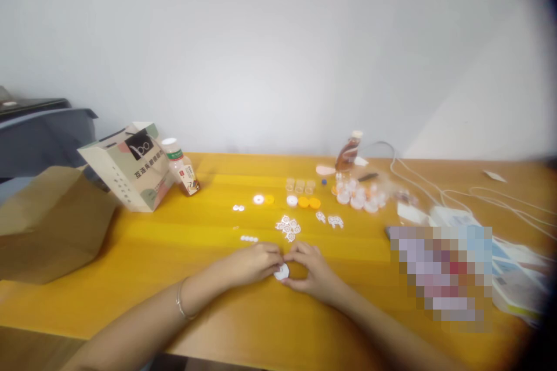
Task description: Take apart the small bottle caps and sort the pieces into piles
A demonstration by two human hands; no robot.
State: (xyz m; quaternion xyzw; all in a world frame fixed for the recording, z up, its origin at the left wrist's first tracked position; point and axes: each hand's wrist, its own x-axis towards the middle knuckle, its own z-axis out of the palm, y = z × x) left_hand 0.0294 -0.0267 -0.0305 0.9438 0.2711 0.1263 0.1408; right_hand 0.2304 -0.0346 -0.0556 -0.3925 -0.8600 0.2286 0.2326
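White round piece (281, 271), small, sits low over the yellow tabletop (143, 255), caught between your two hands. Your left hand (255, 264) pinches its left edge with curled fingertips; your right hand (311, 273) closes on its right edge, and the two sets of fingers touch above it. Too blurred to tell whether the piece rests on the wood. A thin bracelet (183, 302) circles your left wrist. Just beyond your knuckles: a cluster of white cut-out pieces (288, 227) and a short row of white discs (249, 238). Farther back, yellow caps (308, 203), and a printed paper bag (130, 165) at far left.
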